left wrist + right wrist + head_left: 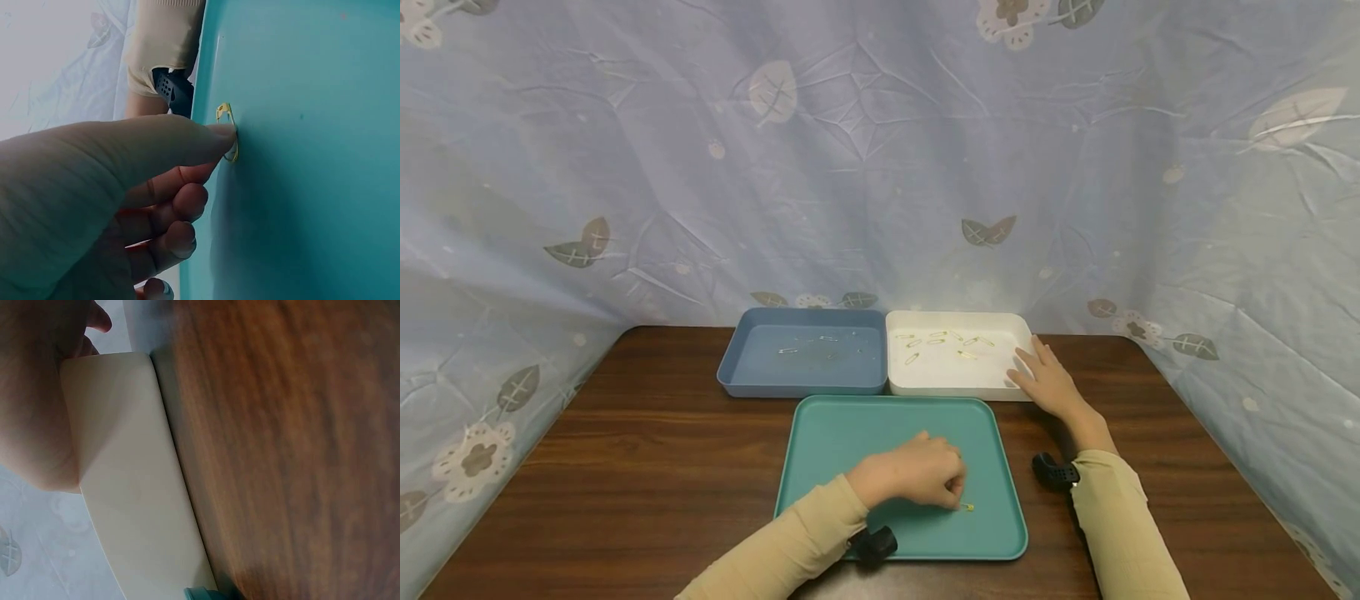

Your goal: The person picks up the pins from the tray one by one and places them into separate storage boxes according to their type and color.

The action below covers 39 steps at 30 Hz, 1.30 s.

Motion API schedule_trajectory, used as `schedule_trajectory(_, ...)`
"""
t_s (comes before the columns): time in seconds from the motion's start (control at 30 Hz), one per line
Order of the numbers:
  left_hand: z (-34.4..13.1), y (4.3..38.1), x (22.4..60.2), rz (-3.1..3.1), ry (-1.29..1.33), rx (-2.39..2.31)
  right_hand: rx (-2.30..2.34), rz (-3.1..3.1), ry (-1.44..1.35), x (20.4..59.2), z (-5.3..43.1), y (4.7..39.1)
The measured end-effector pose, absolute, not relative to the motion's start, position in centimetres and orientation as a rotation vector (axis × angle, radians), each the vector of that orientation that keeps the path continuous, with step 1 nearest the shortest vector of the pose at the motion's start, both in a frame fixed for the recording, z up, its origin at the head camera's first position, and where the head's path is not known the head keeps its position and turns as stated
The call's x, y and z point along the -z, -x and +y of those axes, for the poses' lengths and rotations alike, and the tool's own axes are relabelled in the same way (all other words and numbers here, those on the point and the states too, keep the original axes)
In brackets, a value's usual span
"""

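My left hand (917,471) is over the teal tray (850,425). Between thumb and index finger it pinches a gold safety pin (225,111), whose clasp end and lower loop stick out past the thumb in the left wrist view. The other fingers of that hand are curled in. My right hand (1051,385) is at the right edge of the white tray (940,382), its fingers relaxed and reaching over the rim with nothing seen in them. In the right wrist view the tray's wall (131,456) hides most of those fingers.
Several gold safety pins (966,356) lie scattered in the white tray. Left of it, a blue tray (752,367) holds several silver safety pins (787,351). All three trays sit on a dark wooden table (647,450), with a patterned curtain (865,167) behind.
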<state>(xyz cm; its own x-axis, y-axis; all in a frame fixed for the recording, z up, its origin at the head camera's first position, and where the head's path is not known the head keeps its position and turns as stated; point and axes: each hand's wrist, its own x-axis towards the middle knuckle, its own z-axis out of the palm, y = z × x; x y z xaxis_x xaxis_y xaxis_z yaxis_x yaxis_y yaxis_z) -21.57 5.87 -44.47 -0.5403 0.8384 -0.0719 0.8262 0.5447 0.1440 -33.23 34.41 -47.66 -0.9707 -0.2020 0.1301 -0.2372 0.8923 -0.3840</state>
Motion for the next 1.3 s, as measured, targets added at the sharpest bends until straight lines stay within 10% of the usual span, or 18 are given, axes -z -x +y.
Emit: schedule_trajectory(1.3, 4.3, 30.4, 40.7, 3.168, -1.423, -0.144, -0.591, -2.992, -0.330, 47.6, 34.2, 33.2)
